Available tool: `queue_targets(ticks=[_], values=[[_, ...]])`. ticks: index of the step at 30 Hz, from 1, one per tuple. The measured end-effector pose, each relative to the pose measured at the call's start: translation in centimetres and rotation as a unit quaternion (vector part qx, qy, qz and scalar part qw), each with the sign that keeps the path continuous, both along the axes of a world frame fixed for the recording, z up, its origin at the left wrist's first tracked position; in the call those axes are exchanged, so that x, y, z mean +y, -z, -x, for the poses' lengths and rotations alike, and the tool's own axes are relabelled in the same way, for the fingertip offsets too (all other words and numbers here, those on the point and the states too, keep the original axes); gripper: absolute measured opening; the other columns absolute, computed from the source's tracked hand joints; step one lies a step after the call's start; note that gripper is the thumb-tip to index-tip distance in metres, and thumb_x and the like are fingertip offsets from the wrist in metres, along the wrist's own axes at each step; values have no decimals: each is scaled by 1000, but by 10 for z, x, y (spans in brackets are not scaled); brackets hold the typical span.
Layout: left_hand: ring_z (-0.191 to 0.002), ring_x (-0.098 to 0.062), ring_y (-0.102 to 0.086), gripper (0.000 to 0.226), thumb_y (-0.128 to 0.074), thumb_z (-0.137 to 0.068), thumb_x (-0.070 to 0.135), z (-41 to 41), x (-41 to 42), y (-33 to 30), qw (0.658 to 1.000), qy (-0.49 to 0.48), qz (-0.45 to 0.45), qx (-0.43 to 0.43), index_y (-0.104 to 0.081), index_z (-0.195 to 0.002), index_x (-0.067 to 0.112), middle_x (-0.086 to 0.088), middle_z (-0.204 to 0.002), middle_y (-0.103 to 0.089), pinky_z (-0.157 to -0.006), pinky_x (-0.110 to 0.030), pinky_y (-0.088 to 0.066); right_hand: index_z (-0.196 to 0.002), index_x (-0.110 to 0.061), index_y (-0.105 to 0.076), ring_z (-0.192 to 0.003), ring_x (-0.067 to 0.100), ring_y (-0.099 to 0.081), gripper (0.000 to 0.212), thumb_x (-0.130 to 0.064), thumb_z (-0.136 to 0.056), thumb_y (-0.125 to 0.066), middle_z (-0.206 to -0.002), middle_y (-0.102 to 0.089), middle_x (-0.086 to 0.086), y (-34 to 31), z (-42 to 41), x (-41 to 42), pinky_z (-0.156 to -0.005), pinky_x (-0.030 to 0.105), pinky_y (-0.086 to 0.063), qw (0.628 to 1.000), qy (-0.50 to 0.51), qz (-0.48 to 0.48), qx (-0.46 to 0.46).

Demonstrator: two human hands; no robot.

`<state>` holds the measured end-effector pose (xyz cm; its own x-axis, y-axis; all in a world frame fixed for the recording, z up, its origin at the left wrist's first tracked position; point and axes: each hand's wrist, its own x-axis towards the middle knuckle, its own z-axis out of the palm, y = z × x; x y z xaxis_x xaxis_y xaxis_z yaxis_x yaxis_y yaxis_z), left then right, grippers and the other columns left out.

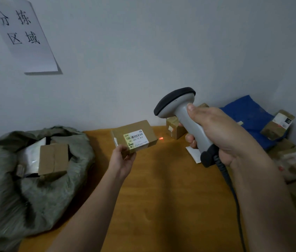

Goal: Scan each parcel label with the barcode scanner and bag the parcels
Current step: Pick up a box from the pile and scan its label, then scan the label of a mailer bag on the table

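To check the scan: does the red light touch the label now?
Apart. The head view shows the red light on the table, right of the label.

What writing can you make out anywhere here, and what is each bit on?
"分拣区域": the paper sign on the wall.
"50 602 12 812": the label on the box held in the left hand, under a barcode; its smaller print is too small to read.
Labels on the parcels at right: too blurred to read.
Scanner in the right hand: no readable text.

Sack [34, 179] holding boxes [53, 159] lies left on the table [161, 197]; parcels [278, 124], perhaps stacked, lie right.
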<state>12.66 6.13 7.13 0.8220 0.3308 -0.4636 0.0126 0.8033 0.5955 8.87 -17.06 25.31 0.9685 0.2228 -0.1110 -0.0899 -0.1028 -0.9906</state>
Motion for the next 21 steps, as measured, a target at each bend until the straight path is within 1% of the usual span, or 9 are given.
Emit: queue_targets(ticks=[3,6,8,10,11,15,17,20,21], values=[[-104,-28,-59,29,-41,-94,2,4,48,1,1000,-8,-2,0,-49,-121,-1,-18,-110,-61,-106,-40,-43,-107,-3,-63,-54,14,-54,42,-42,-101,-48,-86,-61,11,3,2,48,-51,27,-46,1000,-7,10,-5],[-107,-28,-59,27,-42,-93,2,11,96,6,1000,-15,7,3,-51,-119,-1,-19,-114,-61,-104,-39,-45,-107,-1,-63,-53,14,-54,43,-42,-101,-48,-84,-60,10,6,5,94,-51,28,-46,1000,-11,5,-3],[-108,-29,-58,21,-42,-94,2,16,123,7,1000,-17,8,8,-53,-111,0,-20,-117,-60,-105,-40,-44,-104,-1,-63,-53,15,-53,44,-41,-101,-48,-77,-59,12,10,8,121,-51,28,-46,1000,-14,10,0],[-104,-28,-59,15,-42,-95,3,23,145,7,1000,-23,13,11,-54,-102,0,-20,-115,-60,-108,-41,-42,-104,-2,-63,-52,15,-53,43,-42,-102,-47,-70,-57,10,13,9,145,-51,27,-45,1000,-17,14,10],[-104,-29,-59,15,-42,-95,3,26,156,9,999,-28,16,16,-55,-103,0,-20,-114,-61,-107,-41,-42,-104,-2,-63,-53,15,-53,43,-42,-102,-47,-69,-57,10,13,9,157,-51,27,-45,1000,-19,15,16],[-116,-34,-59,37,-47,-95,7,38,198,24,998,-48,46,21,-49,-130,0,-21,-127,-60,-100,-41,-49,-107,-1,-64,-55,16,-53,45,-43,-101,-48,-76,-58,13,18,8,203,-52,27,-46,998,-43,-5,49],[-116,-32,-59,35,-47,-96,10,42,217,30,996,-75,46,23,-50,-131,3,-19,-128,-60,-100,-39,-49,-107,-1,-65,-55,16,-55,47,-44,-100,-49,-73,-59,13,22,6,222,-53,27,-48,995,-58,-24,77],[-117,-26,-58,25,-49,-99,15,43,247,31,984,-164,70,15,-54,-122,7,-14,-128,-59,-103,-35,-47,-107,0,-66,-50,15,-55,49,-45,-100,-48,-66,-59,12,31,3,241,-49,25,-48,991,-69,-31,114],[-116,-24,-58,26,-49,-99,17,43,257,30,977,-197,77,11,-54,-124,8,-12,-127,-59,-102,-33,-48,-107,1,-66,-50,15,-54,50,-46,-100,-48,-66,-58,12,35,2,244,-49,24,-48,989,-71,-34,122]])
